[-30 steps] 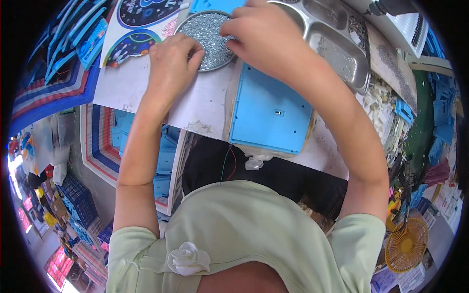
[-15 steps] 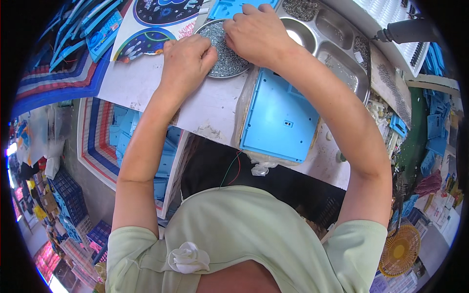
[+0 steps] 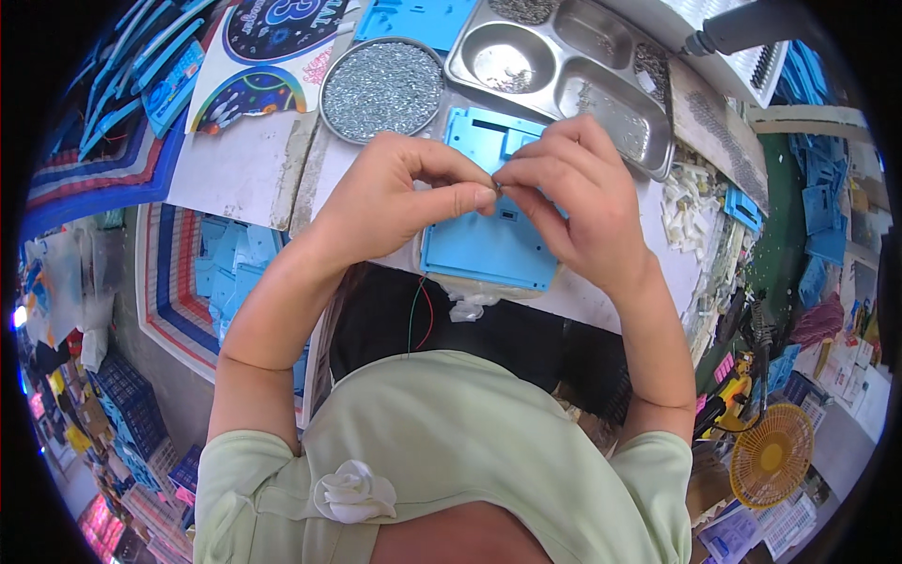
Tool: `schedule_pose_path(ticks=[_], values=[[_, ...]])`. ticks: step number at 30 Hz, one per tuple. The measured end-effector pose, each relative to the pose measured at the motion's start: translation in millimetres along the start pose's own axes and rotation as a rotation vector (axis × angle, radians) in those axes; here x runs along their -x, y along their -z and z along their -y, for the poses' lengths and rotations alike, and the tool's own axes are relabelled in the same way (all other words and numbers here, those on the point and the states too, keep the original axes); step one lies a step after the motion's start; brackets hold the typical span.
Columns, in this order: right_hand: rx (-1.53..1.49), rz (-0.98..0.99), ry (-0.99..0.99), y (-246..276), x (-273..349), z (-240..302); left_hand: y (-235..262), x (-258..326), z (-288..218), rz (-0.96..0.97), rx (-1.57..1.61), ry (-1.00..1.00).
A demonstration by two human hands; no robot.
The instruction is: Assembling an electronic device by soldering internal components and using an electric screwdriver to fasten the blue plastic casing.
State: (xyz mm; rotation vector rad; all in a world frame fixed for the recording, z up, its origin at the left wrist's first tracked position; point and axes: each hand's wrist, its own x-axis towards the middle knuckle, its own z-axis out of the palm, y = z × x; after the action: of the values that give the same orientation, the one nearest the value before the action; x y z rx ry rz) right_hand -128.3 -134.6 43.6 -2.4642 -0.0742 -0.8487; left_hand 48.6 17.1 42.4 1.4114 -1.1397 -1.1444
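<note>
Fingers (image 3: 483, 198) have left the round dish (image 3: 336, 131), meeting over the blue panel (image 3: 477, 249).

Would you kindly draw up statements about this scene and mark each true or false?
1. The left hand and right hand reach over a flat blue plastic panel. True.
2. The hands are far apart. False: they are close together.
3. A round grey dish stands left of a compartmented silver metal tray. True.
4. The dish is empty. False: small silver-grey pieces fill it.
5. A white rose-shaped ornament sits on a pale green top. True.
</note>
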Motion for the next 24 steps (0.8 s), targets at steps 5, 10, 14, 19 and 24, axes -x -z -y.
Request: schedule_pose_path(ticks=[5,10,14,19,24], values=[[0.068,-0.132,0.008,-0.4,20.7,5.8,-14.7,-5.4,-4.6,0.014,0.009,0.053],[0.085,-0.186,-0.030,7.0,18.7,12.8,-21.1,-0.3,3.5,-0.128,0.076,-0.058],[0.091,-0.898,-0.326,90.0,-22.6,-48.2,-18.9,2.2,9.4,-0.218,-0.214,-0.265],[-0.433,-0.459,-0.395,144.5,-84.0,-82.7,-27.7,-3.4,5.3,-0.266,-0.532,-0.513],[-0.815,-0.160,-0.485,129.7,-53.7,-46.9,-34.3,2.6,10.4,-0.262,-0.662,-0.629]])
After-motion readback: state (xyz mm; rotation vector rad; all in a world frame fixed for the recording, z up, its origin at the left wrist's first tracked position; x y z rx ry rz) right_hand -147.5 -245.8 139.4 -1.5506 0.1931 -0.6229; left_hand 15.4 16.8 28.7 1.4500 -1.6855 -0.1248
